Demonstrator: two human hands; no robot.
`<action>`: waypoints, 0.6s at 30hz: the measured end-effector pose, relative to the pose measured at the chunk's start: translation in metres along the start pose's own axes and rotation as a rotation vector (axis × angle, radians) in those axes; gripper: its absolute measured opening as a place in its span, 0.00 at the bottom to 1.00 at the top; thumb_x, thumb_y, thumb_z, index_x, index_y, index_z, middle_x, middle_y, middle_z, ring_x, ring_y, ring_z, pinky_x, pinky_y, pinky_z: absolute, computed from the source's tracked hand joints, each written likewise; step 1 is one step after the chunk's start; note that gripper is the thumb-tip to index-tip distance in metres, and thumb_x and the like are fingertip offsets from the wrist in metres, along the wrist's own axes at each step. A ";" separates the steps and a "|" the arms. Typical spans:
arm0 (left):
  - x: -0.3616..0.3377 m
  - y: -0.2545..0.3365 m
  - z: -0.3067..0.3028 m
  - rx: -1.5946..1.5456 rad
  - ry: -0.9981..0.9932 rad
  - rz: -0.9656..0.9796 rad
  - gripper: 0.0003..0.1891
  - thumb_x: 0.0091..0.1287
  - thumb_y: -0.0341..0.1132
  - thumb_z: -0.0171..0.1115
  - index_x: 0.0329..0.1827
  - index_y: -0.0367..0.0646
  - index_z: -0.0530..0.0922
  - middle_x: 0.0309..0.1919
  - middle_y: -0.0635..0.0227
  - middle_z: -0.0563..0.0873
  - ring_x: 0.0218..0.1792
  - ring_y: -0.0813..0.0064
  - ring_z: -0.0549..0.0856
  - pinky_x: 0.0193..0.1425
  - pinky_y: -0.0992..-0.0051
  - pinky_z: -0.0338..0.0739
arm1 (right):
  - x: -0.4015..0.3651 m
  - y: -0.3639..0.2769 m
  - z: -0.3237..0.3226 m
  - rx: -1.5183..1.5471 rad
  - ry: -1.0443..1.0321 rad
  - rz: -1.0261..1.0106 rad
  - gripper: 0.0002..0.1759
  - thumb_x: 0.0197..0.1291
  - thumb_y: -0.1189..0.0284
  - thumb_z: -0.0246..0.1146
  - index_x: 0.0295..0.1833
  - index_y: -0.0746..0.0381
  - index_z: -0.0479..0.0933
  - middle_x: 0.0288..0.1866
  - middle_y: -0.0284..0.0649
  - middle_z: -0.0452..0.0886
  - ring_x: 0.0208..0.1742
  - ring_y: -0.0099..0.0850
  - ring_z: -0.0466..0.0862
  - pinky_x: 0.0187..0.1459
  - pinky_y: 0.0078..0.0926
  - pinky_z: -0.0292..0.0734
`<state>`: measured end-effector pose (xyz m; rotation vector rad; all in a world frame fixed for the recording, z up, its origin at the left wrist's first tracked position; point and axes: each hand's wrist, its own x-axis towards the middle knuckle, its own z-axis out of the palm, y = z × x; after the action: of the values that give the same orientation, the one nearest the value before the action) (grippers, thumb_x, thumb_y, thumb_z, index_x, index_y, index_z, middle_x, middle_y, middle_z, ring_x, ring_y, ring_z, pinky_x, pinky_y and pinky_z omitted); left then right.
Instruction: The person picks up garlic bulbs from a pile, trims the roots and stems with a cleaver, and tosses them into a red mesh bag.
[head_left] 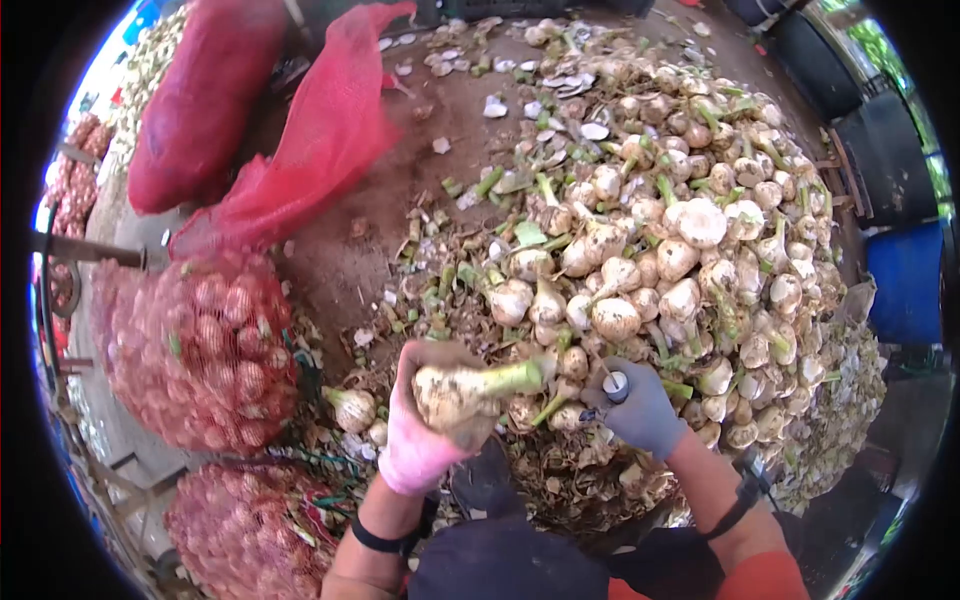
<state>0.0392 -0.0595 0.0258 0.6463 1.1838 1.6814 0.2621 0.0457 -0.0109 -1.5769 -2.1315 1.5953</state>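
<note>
My left hand (412, 447), in a pink and white glove, is closed around a dirt-smeared garlic bulb (455, 395). The bulb's thick green stem points right, toward my other hand. My right hand (648, 412), in a grey glove, grips a small dark-handled tool with a white round end (616, 385); its working end is hard to make out. A narrow gap separates the tool from the stem tip. Just left of the held bulb lies a loose garlic bulb (352, 409). A large heap of garlic (680, 260) spreads beyond and right of my right hand.
Two mesh sacks full of bulbs stand at left, an upper sack (200, 350) and a lower sack (245, 530). Behind them lie a loose red mesh bag (325, 130) and a filled red sack (205, 105). Dark tubs (885, 160) and a blue container (905, 280) line the right.
</note>
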 end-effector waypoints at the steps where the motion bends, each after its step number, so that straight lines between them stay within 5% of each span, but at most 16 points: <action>1: -0.001 0.007 -0.002 0.045 0.025 -0.161 0.30 0.47 0.19 0.66 0.55 0.43 0.65 0.43 0.68 0.76 0.41 0.79 0.79 0.47 0.75 0.79 | -0.010 -0.002 0.003 0.040 0.014 -0.064 0.10 0.54 0.70 0.68 0.40 0.63 0.78 0.27 0.47 0.81 0.28 0.41 0.82 0.32 0.34 0.77; 2: 0.004 0.010 -0.001 0.090 0.023 -0.297 0.31 0.47 0.19 0.66 0.55 0.44 0.65 0.44 0.68 0.76 0.41 0.80 0.79 0.47 0.76 0.79 | -0.016 -0.009 0.002 0.080 0.059 -0.146 0.10 0.56 0.70 0.67 0.41 0.63 0.78 0.27 0.46 0.81 0.27 0.39 0.82 0.32 0.33 0.77; 6: 0.013 -0.014 -0.005 0.251 0.032 -0.079 0.38 0.46 0.18 0.69 0.62 0.43 0.62 0.51 0.65 0.75 0.51 0.77 0.79 0.56 0.75 0.78 | -0.012 -0.021 0.003 -0.069 -0.029 -0.128 0.13 0.56 0.67 0.67 0.44 0.63 0.79 0.29 0.47 0.82 0.30 0.43 0.83 0.34 0.36 0.78; 12: 0.016 -0.001 -0.006 0.035 0.154 -0.096 0.39 0.45 0.21 0.72 0.63 0.40 0.65 0.53 0.65 0.78 0.53 0.74 0.80 0.60 0.72 0.77 | -0.016 -0.002 0.006 -0.182 -0.276 0.032 0.15 0.55 0.66 0.68 0.45 0.63 0.79 0.32 0.47 0.83 0.37 0.44 0.84 0.41 0.37 0.78; 14: 0.017 -0.001 -0.005 -0.058 0.108 -0.177 0.42 0.46 0.30 0.75 0.66 0.40 0.63 0.52 0.60 0.81 0.55 0.68 0.82 0.61 0.68 0.77 | -0.016 -0.006 0.003 -0.030 -0.148 0.039 0.14 0.56 0.66 0.68 0.44 0.62 0.79 0.33 0.46 0.83 0.36 0.43 0.84 0.40 0.36 0.78; 15: 0.017 -0.002 -0.005 -0.133 0.060 -0.196 0.39 0.46 0.23 0.72 0.65 0.42 0.65 0.53 0.66 0.78 0.53 0.75 0.80 0.60 0.72 0.77 | -0.018 -0.015 -0.001 -0.032 -0.146 0.041 0.14 0.56 0.66 0.68 0.44 0.62 0.79 0.33 0.46 0.83 0.36 0.43 0.84 0.40 0.36 0.78; 18: 0.014 -0.009 -0.001 0.090 -0.021 -0.160 0.40 0.48 0.22 0.72 0.66 0.43 0.63 0.52 0.65 0.78 0.54 0.76 0.79 0.60 0.72 0.76 | -0.023 -0.065 -0.011 -0.092 0.034 -0.181 0.09 0.50 0.74 0.69 0.38 0.61 0.79 0.31 0.44 0.83 0.30 0.36 0.84 0.33 0.32 0.77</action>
<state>0.0360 -0.0461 0.0156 0.6057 1.2683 1.4913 0.2355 0.0399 0.0538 -1.3768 -2.2859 1.4252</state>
